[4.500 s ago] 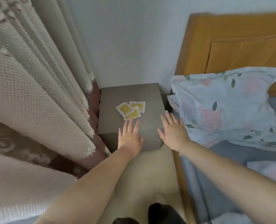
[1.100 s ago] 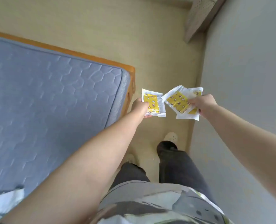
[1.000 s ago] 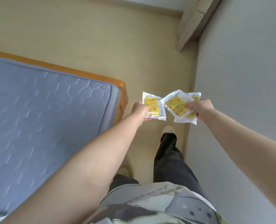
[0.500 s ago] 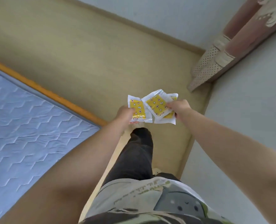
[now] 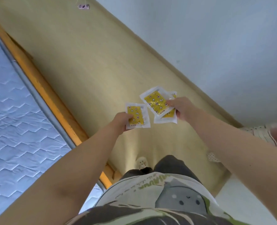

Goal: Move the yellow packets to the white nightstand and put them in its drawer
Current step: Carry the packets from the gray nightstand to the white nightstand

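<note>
**Three yellow packets carried in two hands beside the bed**

The left hand (image 5: 122, 121) curls round the lower left edge of a single yellow packet (image 5: 137, 116), a flat plastic square with a white border and a printed yellow centre, with the thumb pressed on its face. The right hand (image 5: 181, 109) pinches two more of the same kind by their right edges. There a tilted top packet (image 5: 155, 101) overlaps an under packet (image 5: 168, 115), which is mostly covered. All three hang in the air over the pale yellow floor (image 5: 94, 62), to the right of the orange wooden bed frame (image 5: 42, 88) and well apart from it. The single yellow packet is nearest that frame. A blue quilted mattress (image 5: 13, 127) lies left of the frame.
</note>
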The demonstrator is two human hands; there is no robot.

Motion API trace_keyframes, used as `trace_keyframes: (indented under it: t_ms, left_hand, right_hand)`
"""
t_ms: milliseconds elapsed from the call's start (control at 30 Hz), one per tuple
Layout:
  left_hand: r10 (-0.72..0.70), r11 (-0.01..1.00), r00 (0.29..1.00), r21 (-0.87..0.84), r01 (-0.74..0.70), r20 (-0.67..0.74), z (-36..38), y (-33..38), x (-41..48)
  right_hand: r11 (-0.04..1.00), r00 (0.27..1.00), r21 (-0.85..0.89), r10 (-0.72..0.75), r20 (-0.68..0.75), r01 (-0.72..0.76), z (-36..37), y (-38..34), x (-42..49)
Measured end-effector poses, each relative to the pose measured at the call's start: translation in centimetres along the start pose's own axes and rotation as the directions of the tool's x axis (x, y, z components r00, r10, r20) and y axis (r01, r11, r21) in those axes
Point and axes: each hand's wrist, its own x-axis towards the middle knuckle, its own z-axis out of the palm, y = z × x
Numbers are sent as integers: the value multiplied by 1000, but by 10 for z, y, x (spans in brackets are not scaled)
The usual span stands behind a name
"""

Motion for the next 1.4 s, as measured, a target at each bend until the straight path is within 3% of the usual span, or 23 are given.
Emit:
trace_keyframes:
  t_ms: [400, 733, 933, 1100, 1300, 1400]
  left_hand:
    - [21, 937, 988, -343, -73, -152, -43, 248, 161]
    - [-38, 848, 953, -514, -128, -300, -126, 399, 261]
    - [-166, 766, 919, -634, -107, -356, -221, 461, 338]
    - [-254, 707, 913, -706, -49, -318, -317, 527, 399]
    - [-290, 721, 887, -692, -45, -360, -425, 590, 449]
    - [-330, 673, 868, -737, -60, -372, -478, 614, 470]
  right_hand:
    - [974, 958, -213, -21, 285, 84, 156, -245, 227]
    - [824, 887, -544, 124, 445, 158, 312, -403, 356]
    - [715, 863, -661, 168, 477, 226, 447, -457, 419]
    - [665, 874, -716, 201, 443, 210, 573, -520, 461]
    - [606, 870, -756, 205, 448, 247, 712, -576, 487]
    - [522, 856, -801, 230, 463, 293, 785, -597, 496]
